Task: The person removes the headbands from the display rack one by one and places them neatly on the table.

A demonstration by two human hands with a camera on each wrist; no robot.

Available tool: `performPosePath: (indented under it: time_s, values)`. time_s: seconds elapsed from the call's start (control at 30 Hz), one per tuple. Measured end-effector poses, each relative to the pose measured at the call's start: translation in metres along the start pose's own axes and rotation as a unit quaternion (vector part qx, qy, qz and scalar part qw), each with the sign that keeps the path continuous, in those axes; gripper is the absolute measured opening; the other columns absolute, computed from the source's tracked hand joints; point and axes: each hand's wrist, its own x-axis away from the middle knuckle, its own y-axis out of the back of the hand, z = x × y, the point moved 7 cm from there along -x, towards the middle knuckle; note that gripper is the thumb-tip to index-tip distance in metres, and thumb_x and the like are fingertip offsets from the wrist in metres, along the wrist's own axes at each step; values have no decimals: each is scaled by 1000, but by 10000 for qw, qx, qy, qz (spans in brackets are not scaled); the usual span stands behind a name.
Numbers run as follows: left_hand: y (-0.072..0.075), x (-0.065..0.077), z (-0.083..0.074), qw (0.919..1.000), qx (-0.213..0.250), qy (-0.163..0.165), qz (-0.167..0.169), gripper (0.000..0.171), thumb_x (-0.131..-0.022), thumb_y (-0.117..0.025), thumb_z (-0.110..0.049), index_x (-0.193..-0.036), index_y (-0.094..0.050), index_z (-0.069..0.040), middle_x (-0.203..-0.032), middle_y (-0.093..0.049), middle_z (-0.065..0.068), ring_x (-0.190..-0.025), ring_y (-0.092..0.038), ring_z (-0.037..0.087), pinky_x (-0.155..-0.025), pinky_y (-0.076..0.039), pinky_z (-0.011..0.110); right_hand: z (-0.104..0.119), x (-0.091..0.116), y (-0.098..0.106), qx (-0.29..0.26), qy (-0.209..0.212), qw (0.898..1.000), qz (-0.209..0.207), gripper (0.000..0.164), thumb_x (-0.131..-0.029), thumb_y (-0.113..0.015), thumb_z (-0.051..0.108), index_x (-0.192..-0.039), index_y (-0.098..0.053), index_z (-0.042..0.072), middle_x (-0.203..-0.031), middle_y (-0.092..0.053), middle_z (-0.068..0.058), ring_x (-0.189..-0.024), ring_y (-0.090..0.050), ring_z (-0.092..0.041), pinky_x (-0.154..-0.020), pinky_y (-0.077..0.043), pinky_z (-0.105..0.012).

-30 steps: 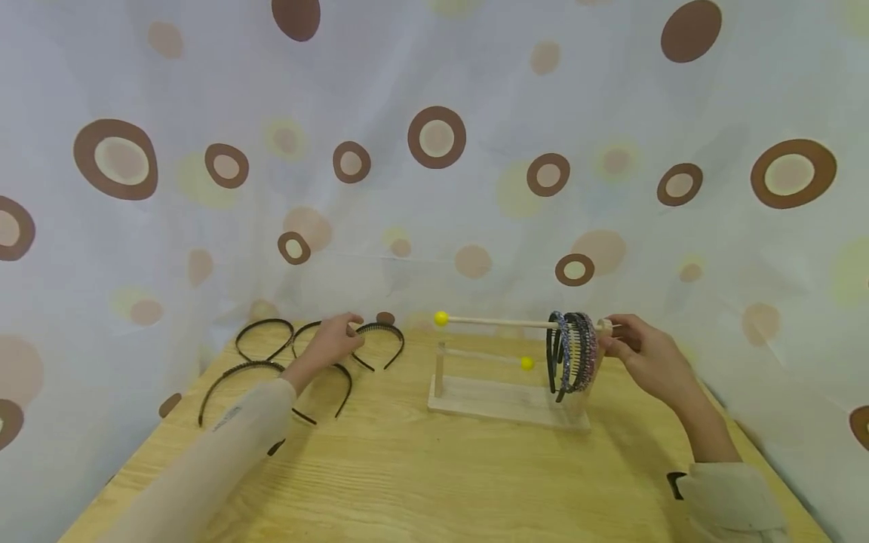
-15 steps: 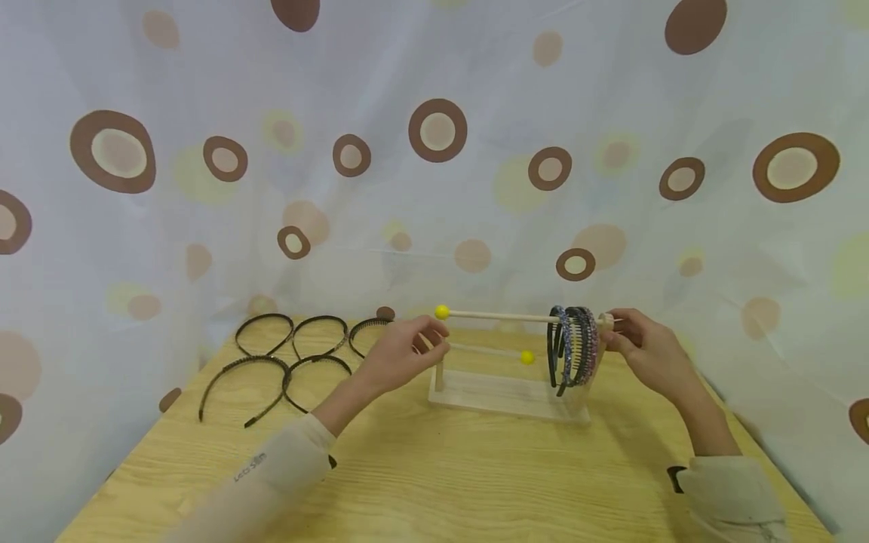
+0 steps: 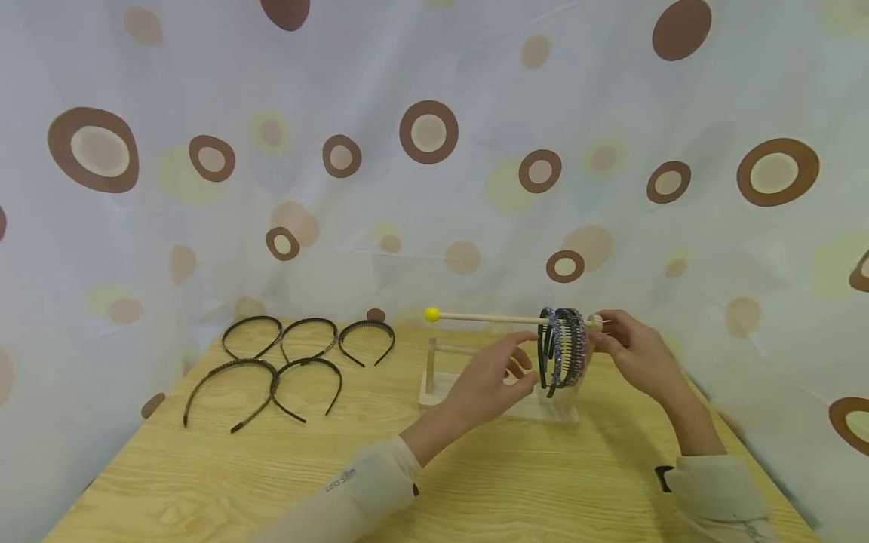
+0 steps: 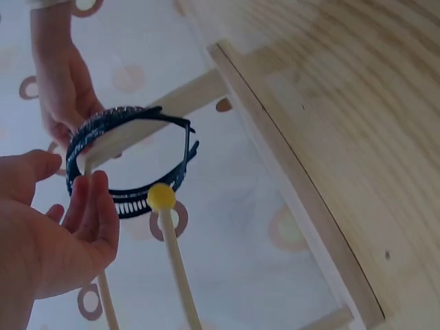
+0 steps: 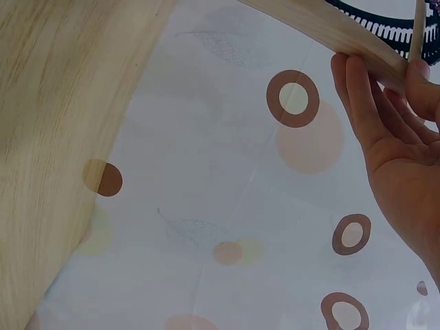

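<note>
Several headbands (image 3: 565,351), some glittery and some black and toothed, hang bunched at the right end of the upper rod (image 3: 495,318) of a wooden rack (image 3: 529,407). My left hand (image 3: 485,381) is just left of them, thumb and fingers apart and loosely bent. In the left wrist view the left hand (image 4: 58,227) overlaps the headbands (image 4: 127,161); whether a fingertip touches them I cannot tell. My right hand (image 3: 638,354) grips the top of the rack's right upright. The right wrist view has the right hand (image 5: 402,137) with fingers and thumb around that wooden upright (image 5: 371,48).
On the left of the wooden table (image 3: 380,483) lie several more black headbands (image 3: 308,362), in two rows. A yellow ball (image 3: 432,314) caps the upper rod's left end. A lower rod (image 3: 455,349) extends from the left upright. A spotted curtain (image 3: 380,188) hangs behind.
My left hand has moved right, from above the loose headbands, past the yellow ball, to the hanging bunch. My right hand stays at the upright.
</note>
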Motion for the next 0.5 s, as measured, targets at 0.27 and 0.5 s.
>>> performPosePath:
  time_s: [0.27,0.5]
  values:
    - [-31,-15,-12,9929,59,614,-1016,64,-102,-65,-34,-157,-35,-19,-114,-56,-2,-91,-57,6,-67,-48,17,1,-1,1,-34,180,9996,-197,44,-108,-55,22,-142,-49,-4,-119,-67,-25,-99,-70,-40,-84,-52,-62]
    - [-32,-18,-19,9902,115,516,-1291,60,-102,-67,-19,-154,-38,-19,-116,-57,0,-91,-59,1,-68,-48,13,1,-5,-3,12,230,9995,-224,39,-107,-56,18,-139,-52,-3,-117,-69,-22,-96,-72,-35,-81,-55,-51]
